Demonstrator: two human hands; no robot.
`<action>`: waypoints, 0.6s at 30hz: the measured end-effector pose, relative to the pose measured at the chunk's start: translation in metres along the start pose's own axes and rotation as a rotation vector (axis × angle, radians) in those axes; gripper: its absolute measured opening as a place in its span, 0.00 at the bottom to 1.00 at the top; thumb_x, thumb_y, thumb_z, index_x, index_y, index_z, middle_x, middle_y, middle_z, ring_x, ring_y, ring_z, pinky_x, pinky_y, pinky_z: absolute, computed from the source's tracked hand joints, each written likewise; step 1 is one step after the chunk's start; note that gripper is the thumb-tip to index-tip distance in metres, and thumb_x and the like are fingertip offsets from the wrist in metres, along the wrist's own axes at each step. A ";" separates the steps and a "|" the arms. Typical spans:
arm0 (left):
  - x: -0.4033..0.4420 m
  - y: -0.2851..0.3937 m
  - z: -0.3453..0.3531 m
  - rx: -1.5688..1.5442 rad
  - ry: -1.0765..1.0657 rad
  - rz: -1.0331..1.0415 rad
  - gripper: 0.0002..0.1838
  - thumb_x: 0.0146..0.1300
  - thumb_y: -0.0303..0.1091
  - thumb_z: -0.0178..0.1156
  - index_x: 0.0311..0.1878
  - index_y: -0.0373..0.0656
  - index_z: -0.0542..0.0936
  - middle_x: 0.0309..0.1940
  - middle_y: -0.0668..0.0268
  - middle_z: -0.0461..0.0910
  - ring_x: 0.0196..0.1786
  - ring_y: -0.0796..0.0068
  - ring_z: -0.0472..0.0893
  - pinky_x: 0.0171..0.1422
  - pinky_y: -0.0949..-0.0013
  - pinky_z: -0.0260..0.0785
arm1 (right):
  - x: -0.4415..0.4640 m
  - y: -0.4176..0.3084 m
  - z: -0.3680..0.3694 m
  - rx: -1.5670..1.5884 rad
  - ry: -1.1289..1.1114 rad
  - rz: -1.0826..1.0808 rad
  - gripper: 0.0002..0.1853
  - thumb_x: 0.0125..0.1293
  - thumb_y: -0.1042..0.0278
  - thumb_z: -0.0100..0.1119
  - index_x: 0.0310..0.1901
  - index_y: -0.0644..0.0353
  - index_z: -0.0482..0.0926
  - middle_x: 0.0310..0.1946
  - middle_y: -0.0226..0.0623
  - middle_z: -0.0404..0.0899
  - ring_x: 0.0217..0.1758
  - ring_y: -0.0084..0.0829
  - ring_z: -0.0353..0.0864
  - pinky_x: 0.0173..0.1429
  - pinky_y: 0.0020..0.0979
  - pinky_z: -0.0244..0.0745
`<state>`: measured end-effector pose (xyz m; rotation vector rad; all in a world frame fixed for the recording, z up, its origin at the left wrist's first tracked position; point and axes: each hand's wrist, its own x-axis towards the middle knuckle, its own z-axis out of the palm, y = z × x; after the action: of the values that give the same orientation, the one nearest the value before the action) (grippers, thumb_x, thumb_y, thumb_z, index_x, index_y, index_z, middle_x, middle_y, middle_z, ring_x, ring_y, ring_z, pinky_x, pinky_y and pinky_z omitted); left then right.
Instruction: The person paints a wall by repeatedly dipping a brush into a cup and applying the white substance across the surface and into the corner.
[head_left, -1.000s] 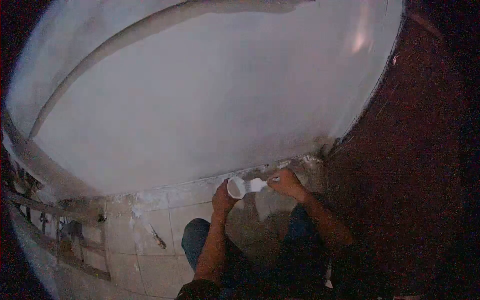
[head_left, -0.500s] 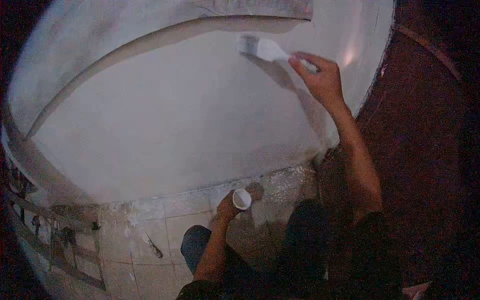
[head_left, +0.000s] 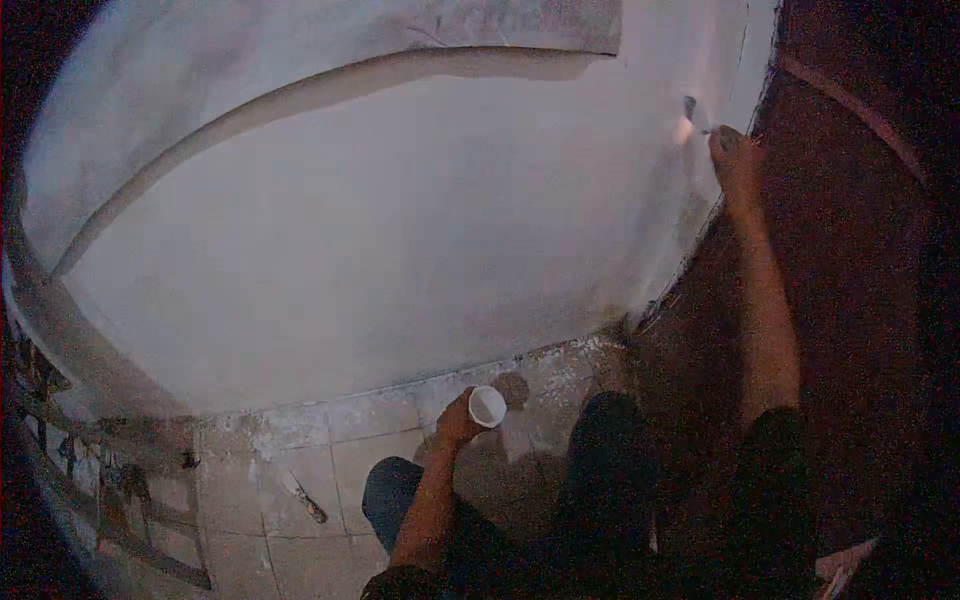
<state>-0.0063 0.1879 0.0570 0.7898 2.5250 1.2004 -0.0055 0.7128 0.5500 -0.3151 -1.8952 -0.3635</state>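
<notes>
A white cup (head_left: 488,406) is in the grip of my left hand (head_left: 457,420), low above the tiled floor, its round mouth facing up. My right hand (head_left: 738,165) is closed around the handle of a paintbrush (head_left: 690,106) at the right end of the white wall (head_left: 330,230). The dark bristle end shows beside a shiny patch of the wall, and looks to be on or very near it. Part of the brush is hard to make out against the pale surface.
A ledge (head_left: 400,60) with a curved lower edge juts out along the top of the wall. On the tiles (head_left: 300,550) lies a small tool (head_left: 305,498) with a dark handle and a pale end. A slatted frame (head_left: 150,540) stands at lower left. My knees (head_left: 610,440) are in front.
My right hand has moved right with the paintbrush, from below the ledge to the wall's right end. My left hand stays nearly in place with the cup.
</notes>
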 end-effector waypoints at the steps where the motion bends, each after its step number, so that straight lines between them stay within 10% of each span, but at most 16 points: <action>1: -0.001 0.002 -0.002 -0.005 -0.017 -0.005 0.53 0.44 0.52 0.83 0.72 0.46 0.68 0.62 0.52 0.81 0.64 0.46 0.80 0.66 0.48 0.75 | -0.004 -0.032 -0.015 0.015 -0.041 -0.059 0.21 0.70 0.49 0.64 0.51 0.58 0.88 0.47 0.48 0.88 0.48 0.45 0.90 0.53 0.41 0.83; 4: -0.002 0.006 -0.003 -0.014 -0.053 -0.024 0.54 0.43 0.52 0.83 0.73 0.46 0.67 0.61 0.52 0.82 0.63 0.47 0.81 0.66 0.47 0.76 | -0.019 -0.157 -0.051 0.423 -0.207 0.125 0.23 0.70 0.47 0.64 0.51 0.61 0.88 0.47 0.49 0.89 0.48 0.46 0.90 0.55 0.40 0.83; 11: 0.017 -0.047 0.049 0.057 -0.033 0.019 0.50 0.45 0.51 0.83 0.70 0.47 0.71 0.61 0.52 0.82 0.64 0.48 0.81 0.65 0.47 0.76 | -0.057 -0.371 -0.082 0.836 -0.210 -0.175 0.16 0.65 0.58 0.70 0.49 0.60 0.89 0.41 0.52 0.88 0.41 0.48 0.90 0.46 0.39 0.85; 18: 0.015 -0.025 0.042 0.050 -0.034 -0.009 0.50 0.42 0.51 0.83 0.69 0.46 0.70 0.61 0.51 0.82 0.63 0.44 0.81 0.65 0.48 0.76 | -0.056 -0.301 -0.067 0.995 -0.057 -0.050 0.18 0.64 0.56 0.72 0.49 0.60 0.89 0.40 0.49 0.90 0.41 0.39 0.92 0.47 0.37 0.85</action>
<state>-0.0101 0.2106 0.0116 0.8030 2.5370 1.1158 -0.0455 0.4081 0.4903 0.3930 -1.9058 0.5691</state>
